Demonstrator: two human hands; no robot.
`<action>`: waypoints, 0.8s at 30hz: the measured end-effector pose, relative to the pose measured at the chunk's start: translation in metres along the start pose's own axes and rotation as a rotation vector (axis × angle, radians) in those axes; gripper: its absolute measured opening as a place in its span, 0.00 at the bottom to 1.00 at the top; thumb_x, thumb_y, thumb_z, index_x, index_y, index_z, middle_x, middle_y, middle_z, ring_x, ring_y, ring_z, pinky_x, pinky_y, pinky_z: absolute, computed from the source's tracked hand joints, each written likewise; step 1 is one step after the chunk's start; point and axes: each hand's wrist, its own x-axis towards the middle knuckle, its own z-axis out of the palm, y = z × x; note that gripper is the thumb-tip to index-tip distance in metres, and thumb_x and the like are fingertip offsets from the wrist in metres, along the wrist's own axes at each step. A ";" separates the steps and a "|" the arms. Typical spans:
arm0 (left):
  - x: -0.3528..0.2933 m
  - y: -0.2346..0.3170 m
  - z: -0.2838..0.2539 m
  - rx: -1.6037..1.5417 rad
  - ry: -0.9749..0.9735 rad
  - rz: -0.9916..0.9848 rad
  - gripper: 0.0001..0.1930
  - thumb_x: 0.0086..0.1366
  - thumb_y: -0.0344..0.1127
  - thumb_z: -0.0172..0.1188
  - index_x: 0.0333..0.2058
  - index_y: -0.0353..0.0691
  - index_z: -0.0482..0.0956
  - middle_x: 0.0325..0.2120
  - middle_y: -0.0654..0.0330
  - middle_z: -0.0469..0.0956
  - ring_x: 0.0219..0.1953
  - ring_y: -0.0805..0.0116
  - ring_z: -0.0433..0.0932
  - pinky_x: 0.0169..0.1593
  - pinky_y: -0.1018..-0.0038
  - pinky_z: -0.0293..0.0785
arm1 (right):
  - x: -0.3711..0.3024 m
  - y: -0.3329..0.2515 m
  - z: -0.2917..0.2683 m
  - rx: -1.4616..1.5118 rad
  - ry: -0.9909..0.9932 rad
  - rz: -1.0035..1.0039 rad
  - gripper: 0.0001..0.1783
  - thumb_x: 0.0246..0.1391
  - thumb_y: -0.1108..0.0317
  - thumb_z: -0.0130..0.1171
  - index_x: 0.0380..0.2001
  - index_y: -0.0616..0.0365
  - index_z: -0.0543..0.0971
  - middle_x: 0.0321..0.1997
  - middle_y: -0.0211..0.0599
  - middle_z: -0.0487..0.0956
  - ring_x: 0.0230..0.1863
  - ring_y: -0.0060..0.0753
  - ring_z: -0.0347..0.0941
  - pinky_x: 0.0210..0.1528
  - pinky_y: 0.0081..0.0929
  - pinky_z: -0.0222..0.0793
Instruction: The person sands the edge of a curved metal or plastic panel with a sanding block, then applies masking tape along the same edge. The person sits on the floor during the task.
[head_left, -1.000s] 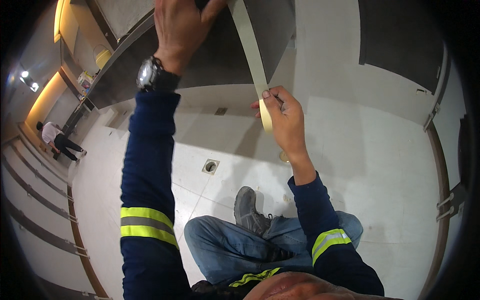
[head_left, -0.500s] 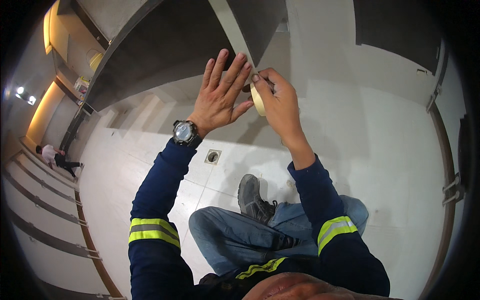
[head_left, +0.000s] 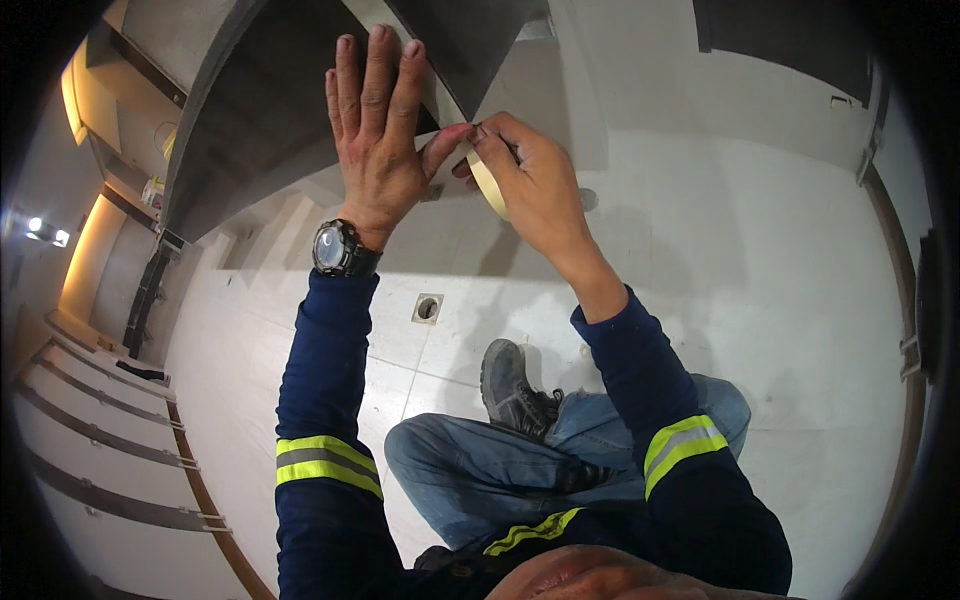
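Note:
My left hand (head_left: 375,150) is spread flat over the dark panel (head_left: 270,110) and a pale strip along its edge, fingers pointing away from me. The thumb reaches across to the fingertips of my right hand (head_left: 530,185). That right hand pinches a roll of cream masking tape (head_left: 487,188), held just below the near end of the pale strip (head_left: 440,100). Part of the roll is covered by the fingers. Whether the strip itself is tape, I cannot tell. A second dark panel (head_left: 470,45) lies to the strip's right.
My bent leg in jeans (head_left: 450,470) and a dark shoe (head_left: 515,390) rest on the pale tiled floor (head_left: 700,300). A square floor drain (head_left: 427,308) lies beyond the shoe. White panels with dark bars (head_left: 110,450) line the left side.
My left hand has slid farther away and to the left along the strip. The right hand with the tape has shifted slightly left. The person at far left has mostly left view.

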 end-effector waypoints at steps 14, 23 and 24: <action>0.002 -0.006 0.006 0.101 0.036 0.090 0.47 0.67 0.67 0.57 0.75 0.46 0.53 0.76 0.48 0.48 0.78 0.41 0.42 0.76 0.46 0.38 | 0.015 0.051 0.001 0.124 -0.081 0.163 0.15 0.70 0.63 0.55 0.41 0.66 0.80 0.31 0.44 0.86 0.34 0.34 0.85 0.37 0.32 0.76; -0.009 0.002 0.002 0.130 -0.054 -0.009 0.47 0.59 0.40 0.70 0.74 0.41 0.56 0.76 0.47 0.49 0.76 0.37 0.49 0.75 0.41 0.45 | -0.041 0.119 -0.014 0.079 -0.313 0.672 0.20 0.67 0.59 0.57 0.50 0.67 0.79 0.38 0.48 0.85 0.36 0.36 0.85 0.40 0.30 0.77; -0.011 0.010 -0.002 0.070 -0.042 -0.033 0.47 0.60 0.43 0.70 0.74 0.42 0.56 0.76 0.46 0.51 0.76 0.38 0.49 0.75 0.43 0.47 | -0.039 0.110 -0.029 -0.118 -0.333 0.542 0.20 0.67 0.58 0.57 0.49 0.66 0.81 0.40 0.47 0.85 0.39 0.36 0.84 0.41 0.30 0.76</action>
